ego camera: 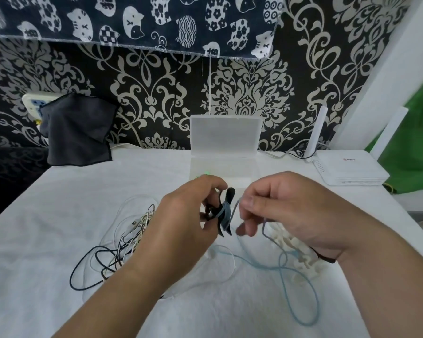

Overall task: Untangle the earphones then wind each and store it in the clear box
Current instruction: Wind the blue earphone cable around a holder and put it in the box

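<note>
Blue earphone cable [281, 269] runs from turns on a dark winder [226, 213] gripped in the left hand [186, 215] to the right hand [286, 208], which pinches it, slack looping toward the near edge of the table [59, 203]. Clear box [224, 135] stands open just behind both hands; tangled earphones [117, 252] lie beside the left forearm.

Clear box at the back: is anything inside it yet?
The lid stands open; the visible rear of the clear box looks bare. Its front is covered by the left hand and right hand, so I cannot tell there.
</note>
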### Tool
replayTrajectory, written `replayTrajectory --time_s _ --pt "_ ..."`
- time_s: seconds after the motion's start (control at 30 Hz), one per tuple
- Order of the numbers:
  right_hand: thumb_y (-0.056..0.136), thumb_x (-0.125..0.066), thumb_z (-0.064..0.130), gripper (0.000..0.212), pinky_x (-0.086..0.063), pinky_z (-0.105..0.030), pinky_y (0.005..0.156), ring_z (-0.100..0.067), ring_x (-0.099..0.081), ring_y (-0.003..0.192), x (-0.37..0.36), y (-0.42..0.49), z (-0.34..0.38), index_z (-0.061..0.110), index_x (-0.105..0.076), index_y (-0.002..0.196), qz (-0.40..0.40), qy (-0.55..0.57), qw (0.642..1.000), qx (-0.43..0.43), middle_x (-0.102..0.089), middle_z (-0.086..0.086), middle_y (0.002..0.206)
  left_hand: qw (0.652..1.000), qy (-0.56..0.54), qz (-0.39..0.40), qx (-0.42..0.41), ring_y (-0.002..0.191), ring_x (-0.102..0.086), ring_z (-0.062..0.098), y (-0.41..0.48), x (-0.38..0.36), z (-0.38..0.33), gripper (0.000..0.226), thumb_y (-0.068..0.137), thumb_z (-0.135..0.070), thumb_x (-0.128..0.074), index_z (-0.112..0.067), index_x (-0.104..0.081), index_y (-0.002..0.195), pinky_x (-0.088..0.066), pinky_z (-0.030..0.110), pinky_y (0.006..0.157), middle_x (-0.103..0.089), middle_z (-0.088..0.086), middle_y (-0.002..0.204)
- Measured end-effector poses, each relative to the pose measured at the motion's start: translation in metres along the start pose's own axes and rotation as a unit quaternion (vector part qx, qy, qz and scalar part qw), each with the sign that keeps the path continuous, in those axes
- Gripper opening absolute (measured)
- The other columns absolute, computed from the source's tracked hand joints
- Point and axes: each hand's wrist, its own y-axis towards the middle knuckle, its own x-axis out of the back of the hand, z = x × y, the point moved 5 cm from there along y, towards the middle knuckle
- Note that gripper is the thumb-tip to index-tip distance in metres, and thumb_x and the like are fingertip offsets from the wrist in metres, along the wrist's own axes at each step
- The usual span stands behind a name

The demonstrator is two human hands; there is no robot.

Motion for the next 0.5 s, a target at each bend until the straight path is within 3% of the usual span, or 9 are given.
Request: replayTrajectory --time_s 0.07,0.13,0.23,0.3,0.4,0.5 --pt "0.099 -0.057 0.019 0.026 -0.054 -0.035 0.072 -0.016 -0.057 0.05 0.004 0.0 0.001 0.007 -0.068 0.078 -0.019 0.025 1.0 -0.002 -0.05 0.004 0.051 1.0 -0.022 0.02 0.008 0.089 -0.062 0.009 -0.001 -0.003 0.0 0.056 0.076 0.008 -0.07 -0.038 -0.061 0.108 -0.056 0.016 0.072 -0.061 -0.017 0.089" --pt "0.098 -0.059 0.029 0.03 -0.046 -0.033 0.06 -0.008 -0.041 0.045 0.008 0.001 0.004 0.013 -0.071 0.077 -0.065 -0.028 0.997 0.015 -0.04 0.009 0.049 0.997 -0.063 0.039 0.025 0.092 -0.061 0.011 -0.002 -0.005 0.0 0.055 0.076 0.008 -0.071 -0.036 -0.062 0.107 -0.056 0.016 0.071 -0.063 -0.015 0.089" --pt "0.096 -0.061 0.03 0.029 -0.031 -0.018 0.047 -0.007 -0.034 0.042 0.013 0.003 0.006 0.016 -0.07 0.072 -0.154 -0.156 0.974 0.058 -0.038 0.009 0.045 0.986 -0.138 0.079 0.048 0.093 -0.063 0.015 -0.002 -0.01 -0.002 0.054 0.075 0.007 -0.073 -0.038 -0.061 0.103 -0.06 0.032 0.07 -0.065 -0.01 0.088" --pt "0.094 -0.063 0.029 0.027 -0.031 -0.017 0.045 -0.006 -0.038 0.042 0.014 0.004 0.007 0.015 -0.068 0.071 -0.191 -0.198 0.959 0.075 -0.041 0.011 0.045 0.974 -0.198 0.094 0.058 0.094 -0.063 0.018 -0.002 -0.011 -0.005 0.052 0.073 0.006 -0.074 -0.036 -0.062 0.101 -0.061 0.043 0.07 -0.066 -0.006 0.087" --pt "0.096 -0.061 0.028 0.028 -0.027 -0.015 0.043 -0.006 -0.037 0.039 0.016 0.01 -0.007 0.015 -0.069 0.073 -0.217 -0.128 0.966 0.054 -0.039 0.013 0.041 0.956 -0.275 0.066 0.075 0.088 -0.065 0.021 0.001 -0.007 -0.005 0.045 0.067 0.001 -0.073 -0.029 -0.063 0.099 -0.059 0.056 0.07 -0.066 0.0 0.085" --pt "0.099 -0.058 0.029 0.033 -0.028 -0.027 0.052 -0.01 -0.034 0.047 0.011 0.018 -0.026 0.014 -0.069 0.072 -0.195 -0.002 0.981 -0.009 -0.039 0.009 0.049 0.944 -0.315 0.033 0.09 0.085 -0.064 0.021 0.002 -0.004 -0.002 0.045 0.063 0.003 -0.074 -0.026 -0.064 0.096 -0.054 0.066 0.071 -0.066 0.001 0.084"
